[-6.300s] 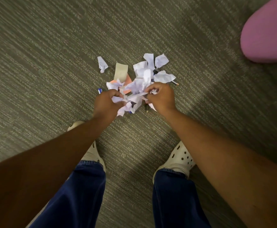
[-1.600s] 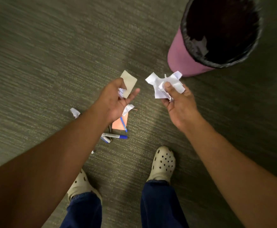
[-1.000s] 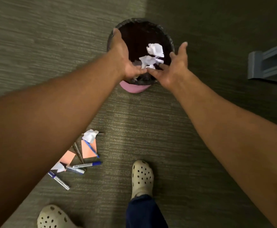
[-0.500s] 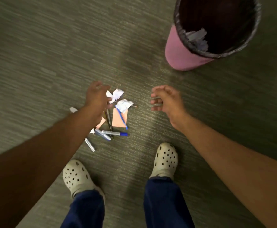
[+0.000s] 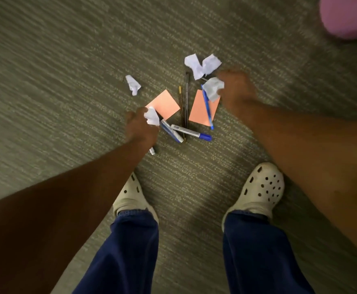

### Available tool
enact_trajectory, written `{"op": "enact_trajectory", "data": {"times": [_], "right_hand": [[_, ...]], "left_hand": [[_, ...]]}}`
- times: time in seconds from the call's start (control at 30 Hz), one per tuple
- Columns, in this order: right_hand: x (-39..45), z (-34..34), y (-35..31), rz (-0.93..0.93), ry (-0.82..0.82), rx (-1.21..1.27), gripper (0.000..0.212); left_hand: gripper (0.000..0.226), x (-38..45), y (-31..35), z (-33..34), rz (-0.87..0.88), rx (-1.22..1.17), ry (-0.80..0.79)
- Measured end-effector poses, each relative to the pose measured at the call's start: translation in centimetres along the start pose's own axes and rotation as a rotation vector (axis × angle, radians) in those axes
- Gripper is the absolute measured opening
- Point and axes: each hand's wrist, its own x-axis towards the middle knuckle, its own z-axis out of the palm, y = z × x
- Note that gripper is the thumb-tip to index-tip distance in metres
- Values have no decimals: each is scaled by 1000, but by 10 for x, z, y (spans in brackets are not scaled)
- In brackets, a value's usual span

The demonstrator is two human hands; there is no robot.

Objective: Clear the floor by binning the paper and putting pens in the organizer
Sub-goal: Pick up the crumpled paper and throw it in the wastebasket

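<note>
On the carpet lie crumpled white paper scraps, two orange notes and several pens. My left hand (image 5: 140,127) is closed around a white paper scrap (image 5: 152,116) at the corner of one orange note (image 5: 165,103). My right hand (image 5: 236,88) grips another crumpled scrap (image 5: 213,88) above the second orange note (image 5: 202,109). A blue pen (image 5: 207,108) lies across that note. Two markers (image 5: 191,132) and two thin dark pens (image 5: 184,98) lie between the notes. More scraps rest at the far side (image 5: 202,64) and on the left (image 5: 133,84). No organizer is in view.
The pink bin's wall (image 5: 345,18) shows at the top right corner, its opening out of view. My two feet in cream clogs (image 5: 260,189) stand on the grey-green carpet just behind the pile. Another marker (image 5: 152,151) peeks from under my left wrist.
Since dropping paper into the bin, both hands came back down to the pile. Half a second ago they were empty; now each is closed on a white scrap.
</note>
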Motion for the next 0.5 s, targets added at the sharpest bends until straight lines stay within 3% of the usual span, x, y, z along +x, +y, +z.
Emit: {"op": "enact_trajectory", "data": {"times": [0.13,0.2,0.33,0.43,0.5], "right_hand": [[-4,6,8,-80,46,38,26],[-15,8,11,-130,133,155,21],[-33,13,22,-227,155,316,11],[-28,5,19,-192,162,337,10],[-13,-3,12,-135,175,344,5]], "left_hand": [[79,22,-3,8,143,-14,2],[76,32,0,7,143,-25,-13],[43,43,7,-5,167,-169,66],[19,47,1,-13,107,-239,78],[16,50,-1,-18,113,-271,112]]}}
